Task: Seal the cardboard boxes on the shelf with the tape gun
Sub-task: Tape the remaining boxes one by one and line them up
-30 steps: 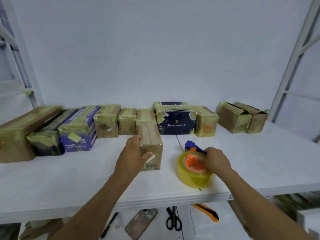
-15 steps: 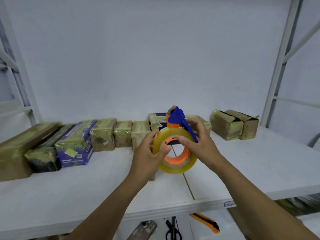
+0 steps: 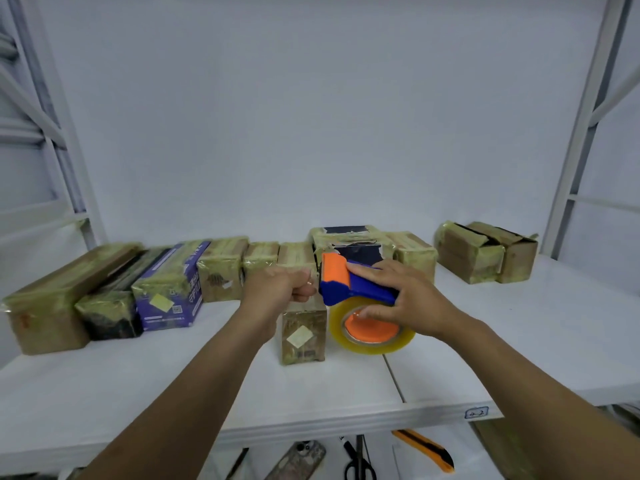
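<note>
A blue and orange tape gun [image 3: 349, 282] with a yellowish roll of clear tape [image 3: 372, 332] is held above the white shelf [image 3: 138, 386]. My right hand [image 3: 408, 299] grips its body and roll. My left hand [image 3: 280, 289] has its fingers curled beside the gun's orange front, pinching what looks like the tape end. Below both hands a small tape-wrapped cardboard box [image 3: 303, 332] stands out from the row, end towards me.
Several taped boxes line the back of the shelf, with a purple box [image 3: 173, 289] at the left and two brown boxes [image 3: 485, 252] at the right. Scissors [image 3: 358, 462], an orange utility knife [image 3: 426, 448] and a phone [image 3: 298, 462] lie on the level below.
The tape gun was picked up from the shelf by my right hand, raised, then tilted with its orange front to the left. My left hand left the small box and came to the gun's front.
</note>
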